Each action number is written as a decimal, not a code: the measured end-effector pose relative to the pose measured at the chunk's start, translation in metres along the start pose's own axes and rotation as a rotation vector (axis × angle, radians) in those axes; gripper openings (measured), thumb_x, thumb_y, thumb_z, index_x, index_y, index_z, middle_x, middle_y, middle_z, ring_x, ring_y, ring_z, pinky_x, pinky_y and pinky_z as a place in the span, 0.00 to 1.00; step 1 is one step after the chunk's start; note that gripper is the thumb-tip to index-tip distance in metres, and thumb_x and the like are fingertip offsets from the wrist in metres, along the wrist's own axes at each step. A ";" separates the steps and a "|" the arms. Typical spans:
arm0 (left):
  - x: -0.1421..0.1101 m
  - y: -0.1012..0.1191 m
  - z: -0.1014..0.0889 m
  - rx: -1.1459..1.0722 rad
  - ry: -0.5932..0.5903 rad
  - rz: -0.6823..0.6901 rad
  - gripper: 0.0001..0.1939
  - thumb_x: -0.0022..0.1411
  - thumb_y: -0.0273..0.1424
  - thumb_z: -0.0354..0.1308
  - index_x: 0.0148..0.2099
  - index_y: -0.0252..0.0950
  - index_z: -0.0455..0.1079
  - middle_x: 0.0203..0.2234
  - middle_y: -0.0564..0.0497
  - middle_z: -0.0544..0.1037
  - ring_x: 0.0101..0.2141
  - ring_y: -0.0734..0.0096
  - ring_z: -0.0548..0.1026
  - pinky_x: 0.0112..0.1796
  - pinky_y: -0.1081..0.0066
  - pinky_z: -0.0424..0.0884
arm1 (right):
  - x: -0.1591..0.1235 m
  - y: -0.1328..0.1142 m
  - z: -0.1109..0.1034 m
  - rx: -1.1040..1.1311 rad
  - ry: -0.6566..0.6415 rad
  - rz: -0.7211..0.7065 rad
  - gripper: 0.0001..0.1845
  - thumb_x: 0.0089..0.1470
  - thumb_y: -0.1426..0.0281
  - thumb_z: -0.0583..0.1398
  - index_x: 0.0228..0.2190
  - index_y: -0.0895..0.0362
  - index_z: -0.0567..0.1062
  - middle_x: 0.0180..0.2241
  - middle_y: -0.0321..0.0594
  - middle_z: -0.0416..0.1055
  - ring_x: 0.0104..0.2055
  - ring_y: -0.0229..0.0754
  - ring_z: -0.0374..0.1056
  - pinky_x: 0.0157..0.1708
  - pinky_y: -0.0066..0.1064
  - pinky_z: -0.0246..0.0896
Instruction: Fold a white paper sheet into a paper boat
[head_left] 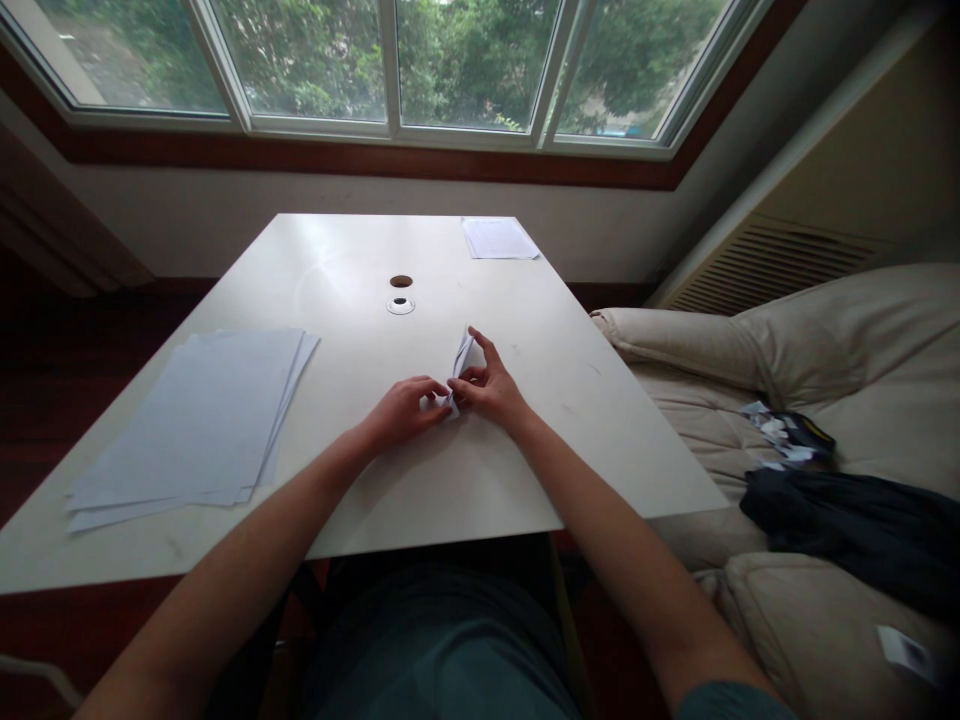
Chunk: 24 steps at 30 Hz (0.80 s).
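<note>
Over the middle of the white table (pixel 352 360), a small folded piece of white paper (pixel 463 350) is held between both hands. My right hand (pixel 491 390) is closed on it, with the index finger up along its upper part and the thumb near its lower end. My left hand (pixel 411 408) pinches the lower left part of the same paper between thumb and fingers. The fingers hide some of the folds.
A stack of white sheets (pixel 195 410) lies at the table's left. More paper (pixel 500 239) rests at the far right corner. Near the middle are a round hole (pixel 401 281) and a ring-shaped cap (pixel 400 306). A beige sofa (pixel 682 350) with dark cloth (pixel 847 525) stands to the right.
</note>
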<state>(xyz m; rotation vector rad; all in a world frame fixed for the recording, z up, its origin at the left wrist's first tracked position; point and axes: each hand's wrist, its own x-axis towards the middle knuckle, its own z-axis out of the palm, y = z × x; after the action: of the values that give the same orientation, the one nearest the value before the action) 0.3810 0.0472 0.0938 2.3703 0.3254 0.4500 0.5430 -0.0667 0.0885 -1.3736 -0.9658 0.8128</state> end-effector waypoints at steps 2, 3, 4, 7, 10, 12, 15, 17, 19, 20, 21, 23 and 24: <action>0.000 -0.001 0.000 -0.009 0.002 -0.021 0.09 0.59 0.33 0.61 0.41 0.37 0.77 0.33 0.50 0.78 0.28 0.74 0.72 0.32 0.74 0.68 | 0.000 -0.002 -0.001 0.038 -0.008 0.006 0.51 0.47 0.64 0.63 0.67 0.46 0.46 0.26 0.31 0.73 0.25 0.41 0.72 0.26 0.33 0.72; 0.000 -0.001 -0.001 -0.010 -0.001 -0.031 0.09 0.59 0.32 0.61 0.41 0.36 0.77 0.33 0.50 0.78 0.27 0.74 0.72 0.31 0.75 0.68 | 0.000 -0.003 -0.002 0.042 0.001 0.003 0.48 0.48 0.65 0.61 0.66 0.47 0.48 0.27 0.31 0.73 0.26 0.41 0.72 0.27 0.34 0.72; 0.000 -0.001 -0.001 -0.009 -0.007 -0.037 0.09 0.58 0.32 0.60 0.41 0.36 0.77 0.33 0.50 0.79 0.27 0.74 0.72 0.31 0.75 0.68 | 0.000 -0.004 -0.003 0.031 0.019 -0.007 0.45 0.49 0.65 0.59 0.66 0.47 0.50 0.28 0.32 0.73 0.26 0.41 0.72 0.27 0.34 0.72; 0.000 -0.001 -0.004 -0.008 -0.029 -0.039 0.09 0.58 0.32 0.59 0.41 0.37 0.77 0.33 0.50 0.79 0.27 0.75 0.71 0.30 0.75 0.67 | -0.002 -0.005 -0.005 -0.108 0.111 -0.087 0.37 0.51 0.66 0.56 0.63 0.48 0.58 0.27 0.31 0.70 0.25 0.38 0.68 0.28 0.32 0.70; 0.000 -0.001 -0.005 -0.019 -0.041 -0.030 0.10 0.58 0.31 0.59 0.41 0.37 0.78 0.33 0.51 0.78 0.27 0.74 0.71 0.31 0.75 0.68 | -0.003 -0.006 -0.006 -0.342 0.220 -0.207 0.32 0.52 0.67 0.56 0.60 0.50 0.66 0.26 0.31 0.65 0.25 0.36 0.62 0.30 0.31 0.67; 0.000 -0.002 -0.005 -0.029 -0.046 -0.028 0.10 0.58 0.31 0.59 0.41 0.38 0.78 0.32 0.51 0.78 0.28 0.74 0.72 0.31 0.75 0.68 | -0.004 -0.006 -0.007 -0.475 0.267 -0.274 0.31 0.52 0.69 0.57 0.59 0.51 0.68 0.27 0.33 0.64 0.27 0.37 0.61 0.33 0.32 0.66; -0.001 -0.003 -0.006 -0.038 -0.044 -0.026 0.10 0.58 0.32 0.59 0.41 0.38 0.78 0.32 0.51 0.78 0.28 0.74 0.72 0.31 0.76 0.68 | -0.004 -0.006 -0.010 -0.663 0.350 -0.370 0.30 0.50 0.71 0.59 0.57 0.52 0.71 0.34 0.39 0.66 0.37 0.44 0.63 0.42 0.40 0.66; -0.001 -0.002 -0.006 -0.037 -0.042 -0.015 0.10 0.58 0.32 0.59 0.41 0.38 0.78 0.32 0.51 0.79 0.28 0.74 0.73 0.31 0.76 0.68 | -0.005 -0.007 -0.011 -0.772 0.416 -0.429 0.28 0.50 0.70 0.60 0.54 0.51 0.73 0.42 0.45 0.67 0.47 0.50 0.63 0.51 0.46 0.62; -0.001 -0.002 -0.007 -0.030 -0.044 -0.004 0.09 0.58 0.32 0.59 0.40 0.38 0.78 0.31 0.51 0.79 0.29 0.73 0.73 0.32 0.75 0.68 | -0.005 -0.007 -0.013 -0.828 0.435 -0.474 0.26 0.51 0.70 0.60 0.52 0.50 0.74 0.52 0.46 0.66 0.56 0.54 0.59 0.58 0.49 0.56; -0.001 -0.001 -0.007 -0.024 -0.047 -0.002 0.09 0.58 0.32 0.59 0.40 0.37 0.78 0.31 0.51 0.79 0.29 0.73 0.73 0.32 0.75 0.68 | -0.004 -0.007 -0.014 -0.838 0.419 -0.491 0.25 0.51 0.70 0.60 0.52 0.51 0.73 0.55 0.45 0.65 0.59 0.54 0.58 0.60 0.49 0.54; -0.001 -0.001 -0.008 -0.018 -0.048 -0.002 0.09 0.58 0.32 0.60 0.40 0.37 0.78 0.30 0.51 0.79 0.29 0.73 0.73 0.32 0.75 0.68 | -0.004 -0.006 -0.015 -0.843 0.395 -0.501 0.25 0.52 0.69 0.60 0.53 0.52 0.73 0.57 0.45 0.65 0.61 0.54 0.57 0.60 0.50 0.53; -0.001 -0.002 -0.008 -0.003 -0.043 -0.006 0.08 0.58 0.32 0.60 0.38 0.36 0.78 0.29 0.51 0.78 0.28 0.73 0.74 0.32 0.75 0.68 | -0.002 -0.004 -0.016 -0.849 0.355 -0.499 0.25 0.53 0.69 0.58 0.54 0.53 0.70 0.57 0.45 0.67 0.62 0.54 0.57 0.61 0.50 0.51; -0.001 -0.002 -0.009 0.004 -0.039 -0.006 0.08 0.58 0.33 0.60 0.37 0.36 0.78 0.29 0.51 0.78 0.28 0.73 0.74 0.32 0.75 0.68 | -0.002 -0.003 -0.017 -0.852 0.345 -0.489 0.25 0.54 0.69 0.58 0.54 0.54 0.70 0.56 0.45 0.69 0.62 0.54 0.58 0.60 0.50 0.52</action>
<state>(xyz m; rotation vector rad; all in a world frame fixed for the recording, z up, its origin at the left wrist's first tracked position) 0.3761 0.0534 0.0983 2.3785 0.3164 0.4004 0.5572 -0.0754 0.0923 -1.7896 -1.3572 -0.2559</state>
